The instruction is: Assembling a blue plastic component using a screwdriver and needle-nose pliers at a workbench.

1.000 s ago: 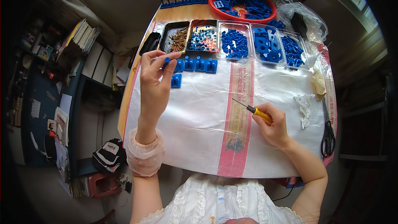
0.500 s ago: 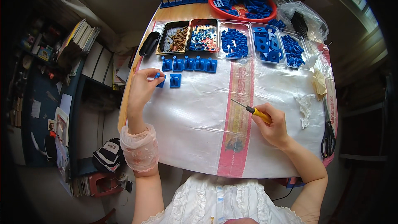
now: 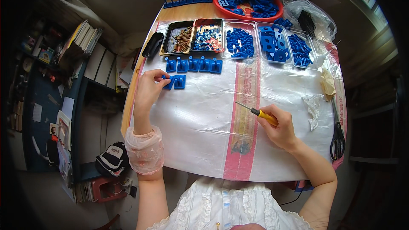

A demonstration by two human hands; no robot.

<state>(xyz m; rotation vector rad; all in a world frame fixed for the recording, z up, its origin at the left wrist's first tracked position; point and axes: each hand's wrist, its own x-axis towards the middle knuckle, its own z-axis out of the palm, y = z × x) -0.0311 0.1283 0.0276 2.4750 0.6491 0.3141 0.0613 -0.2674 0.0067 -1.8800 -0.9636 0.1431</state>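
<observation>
My left hand (image 3: 150, 88) pinches a small blue plastic part (image 3: 169, 84) and sets it down beside another blue part (image 3: 180, 81) on the white plastic sheet (image 3: 204, 119). Just beyond them lies a row of several matching blue parts (image 3: 194, 64). My right hand (image 3: 279, 128) rests on the sheet at the right and grips a yellow-handled screwdriver (image 3: 255, 112), its tip pointing left and away from me.
Trays along the far edge hold brown screws (image 3: 181, 38), mixed small pieces (image 3: 207, 37) and blue parts (image 3: 239, 41) (image 3: 272, 42). A red bowl of blue parts (image 3: 247, 1) stands behind. Black scissors (image 3: 338, 138), crumpled plastic (image 3: 313, 104) and a black case (image 3: 152, 44) lie at the sides.
My left hand has drawn back from the row of blue parts toward me and to the left, bringing a blue part down next to the single one. The right hand has stayed put.
</observation>
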